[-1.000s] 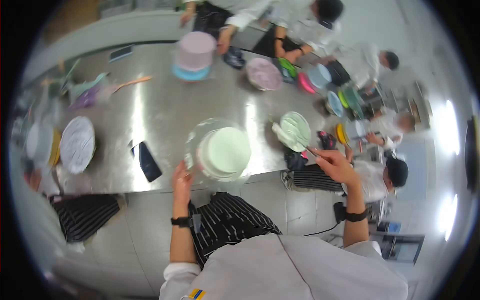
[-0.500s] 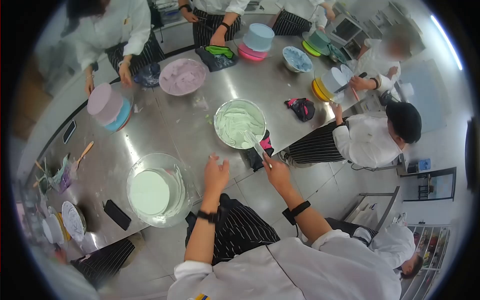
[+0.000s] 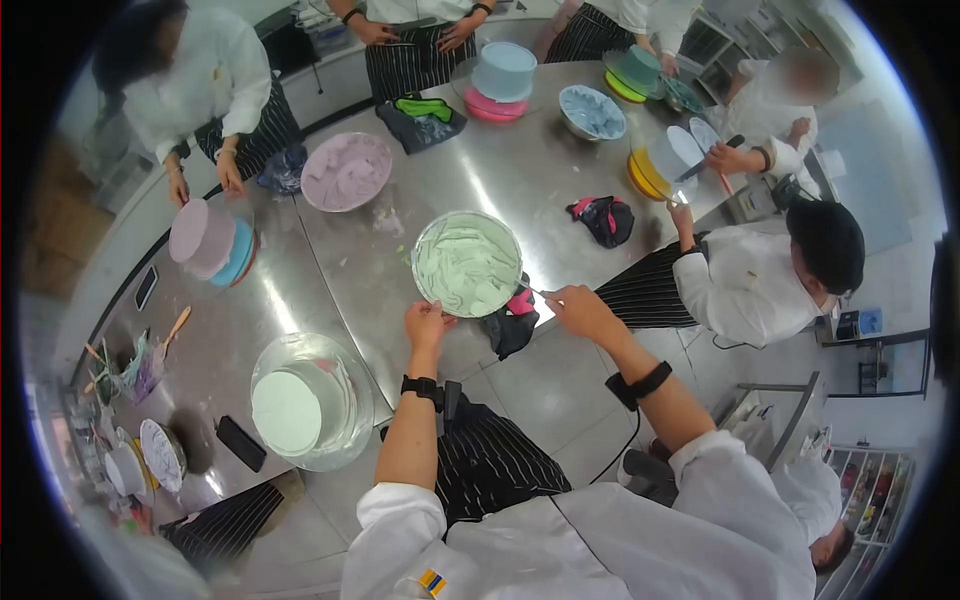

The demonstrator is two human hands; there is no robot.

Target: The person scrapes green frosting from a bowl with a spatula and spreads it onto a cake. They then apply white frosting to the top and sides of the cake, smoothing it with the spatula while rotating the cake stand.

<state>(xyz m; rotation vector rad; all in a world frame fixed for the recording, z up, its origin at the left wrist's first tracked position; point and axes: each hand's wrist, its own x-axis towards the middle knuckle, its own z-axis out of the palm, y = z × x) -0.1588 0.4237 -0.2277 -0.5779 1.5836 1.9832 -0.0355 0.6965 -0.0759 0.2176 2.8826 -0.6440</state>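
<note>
The left hand (image 3: 425, 323) gripped the near rim of the bowl (image 3: 467, 263) of green cream, steadying it on the tabletop (image 3: 340, 260). The right hand (image 3: 578, 306), closed around a spatula (image 3: 530, 291), angled its blade into the bowl; a dark cloth (image 3: 510, 325) lay just beside.

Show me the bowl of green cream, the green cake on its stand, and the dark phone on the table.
bowl of green cream (image 3: 466, 264), head view, on the cream inside.
green cake (image 3: 286, 412), head view, on its flat top.
dark phone (image 3: 241, 443), head view, on the middle of its face.
</note>
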